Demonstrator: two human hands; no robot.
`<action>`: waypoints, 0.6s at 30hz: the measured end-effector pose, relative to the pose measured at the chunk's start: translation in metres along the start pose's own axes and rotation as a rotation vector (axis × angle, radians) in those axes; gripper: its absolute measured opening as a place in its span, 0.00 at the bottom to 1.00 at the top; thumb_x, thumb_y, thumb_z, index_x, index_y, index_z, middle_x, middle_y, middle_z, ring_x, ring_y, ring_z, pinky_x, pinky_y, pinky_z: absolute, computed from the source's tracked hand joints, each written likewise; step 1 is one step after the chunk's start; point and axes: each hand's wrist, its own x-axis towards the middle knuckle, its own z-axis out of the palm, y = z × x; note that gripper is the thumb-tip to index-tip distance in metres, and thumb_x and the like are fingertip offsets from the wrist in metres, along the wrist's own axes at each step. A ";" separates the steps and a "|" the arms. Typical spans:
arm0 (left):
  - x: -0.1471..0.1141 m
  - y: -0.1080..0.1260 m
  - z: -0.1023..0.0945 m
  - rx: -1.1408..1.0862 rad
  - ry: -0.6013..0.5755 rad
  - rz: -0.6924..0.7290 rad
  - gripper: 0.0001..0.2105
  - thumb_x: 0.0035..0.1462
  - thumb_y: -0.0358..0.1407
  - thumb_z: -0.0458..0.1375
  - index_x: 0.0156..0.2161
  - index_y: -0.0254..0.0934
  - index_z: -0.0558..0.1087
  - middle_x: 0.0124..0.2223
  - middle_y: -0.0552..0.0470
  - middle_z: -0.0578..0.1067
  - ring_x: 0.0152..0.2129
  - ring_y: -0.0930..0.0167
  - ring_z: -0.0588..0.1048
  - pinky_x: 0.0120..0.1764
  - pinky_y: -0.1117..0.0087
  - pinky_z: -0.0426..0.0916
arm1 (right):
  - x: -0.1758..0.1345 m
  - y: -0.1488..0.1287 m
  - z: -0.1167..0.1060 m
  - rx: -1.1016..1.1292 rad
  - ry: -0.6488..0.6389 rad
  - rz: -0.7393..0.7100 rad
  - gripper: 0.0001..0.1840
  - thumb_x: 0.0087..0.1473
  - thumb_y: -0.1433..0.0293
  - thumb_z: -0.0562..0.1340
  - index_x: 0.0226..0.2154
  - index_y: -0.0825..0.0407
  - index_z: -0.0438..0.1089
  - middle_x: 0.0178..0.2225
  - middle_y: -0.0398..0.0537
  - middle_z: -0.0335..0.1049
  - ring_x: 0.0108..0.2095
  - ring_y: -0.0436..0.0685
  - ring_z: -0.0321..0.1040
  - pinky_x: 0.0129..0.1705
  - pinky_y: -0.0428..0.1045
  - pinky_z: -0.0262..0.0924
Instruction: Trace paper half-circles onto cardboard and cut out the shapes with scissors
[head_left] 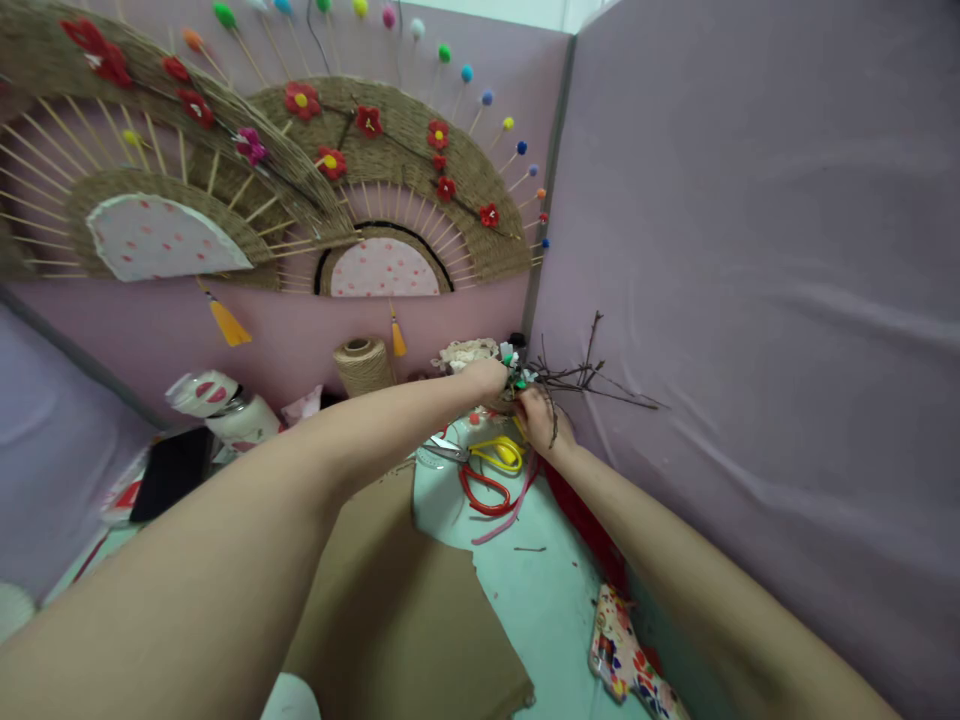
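At the far corner of the table, both my hands reach in close together. My left hand (486, 378) is closed beside small white and green artificial flowers (514, 362); its fingertips are hidden. Just to the right and nearer, my right hand (541, 418) has its fingers curled in by a bundle of thin brown twigs (581, 378), which points right toward the wall. What either hand grips I cannot make out. Below them lie yellow-handled scissors (501, 455) and red-handled scissors (486, 495), with a pink strip (504, 528) alongside.
A cardboard sheet (405, 610) covers the table's middle. A twine spool (362, 368), white lace (469, 353) and a white bottle (244, 418) stand at the back. A floral glue gun (626, 650) lies front right. Fan decorations (390, 110) hang on the back wall.
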 end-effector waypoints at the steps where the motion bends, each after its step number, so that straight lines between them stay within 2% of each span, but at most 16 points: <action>1: -0.003 -0.004 -0.001 0.031 0.006 0.037 0.13 0.59 0.39 0.54 0.44 0.32 0.72 0.43 0.44 0.74 0.40 0.64 0.74 0.42 0.59 0.69 | -0.001 0.001 0.000 0.002 -0.001 -0.004 0.12 0.56 0.75 0.51 0.42 0.52 0.66 0.40 0.54 0.69 0.43 0.60 0.65 0.45 0.53 0.60; 3: -0.010 -0.012 -0.003 0.087 0.030 0.126 0.13 0.60 0.37 0.51 0.41 0.33 0.74 0.42 0.41 0.75 0.41 0.62 0.74 0.41 0.61 0.68 | -0.004 0.003 0.000 0.005 -0.002 -0.012 0.14 0.57 0.75 0.51 0.44 0.51 0.65 0.42 0.53 0.69 0.45 0.60 0.64 0.47 0.53 0.59; 5: -0.016 -0.020 -0.004 0.126 0.054 0.225 0.13 0.60 0.35 0.49 0.40 0.35 0.75 0.45 0.40 0.74 0.41 0.61 0.74 0.40 0.64 0.67 | -0.006 0.004 0.000 0.006 -0.003 -0.017 0.14 0.57 0.74 0.51 0.45 0.52 0.64 0.43 0.54 0.68 0.46 0.60 0.64 0.48 0.53 0.59; 9: -0.024 -0.030 -0.002 0.176 0.046 0.350 0.12 0.59 0.33 0.49 0.41 0.38 0.75 0.49 0.43 0.71 0.38 0.66 0.75 0.37 0.68 0.66 | -0.006 0.003 0.000 0.014 -0.008 -0.022 0.13 0.55 0.76 0.51 0.42 0.53 0.65 0.41 0.55 0.69 0.44 0.60 0.64 0.48 0.54 0.59; 14: -0.021 -0.026 0.000 0.187 0.021 0.281 0.13 0.56 0.28 0.51 0.44 0.34 0.73 0.44 0.39 0.73 0.37 0.64 0.76 0.36 0.68 0.67 | -0.003 -0.003 -0.004 0.041 -0.028 -0.049 0.14 0.52 0.78 0.52 0.40 0.54 0.67 0.40 0.56 0.70 0.42 0.60 0.65 0.44 0.52 0.60; 18: -0.015 -0.019 -0.005 0.163 -0.054 0.197 0.11 0.54 0.30 0.56 0.42 0.34 0.74 0.43 0.42 0.75 0.41 0.62 0.75 0.41 0.64 0.67 | -0.001 -0.004 -0.006 0.059 -0.027 -0.062 0.18 0.51 0.78 0.52 0.44 0.54 0.66 0.44 0.56 0.68 0.45 0.60 0.63 0.47 0.53 0.59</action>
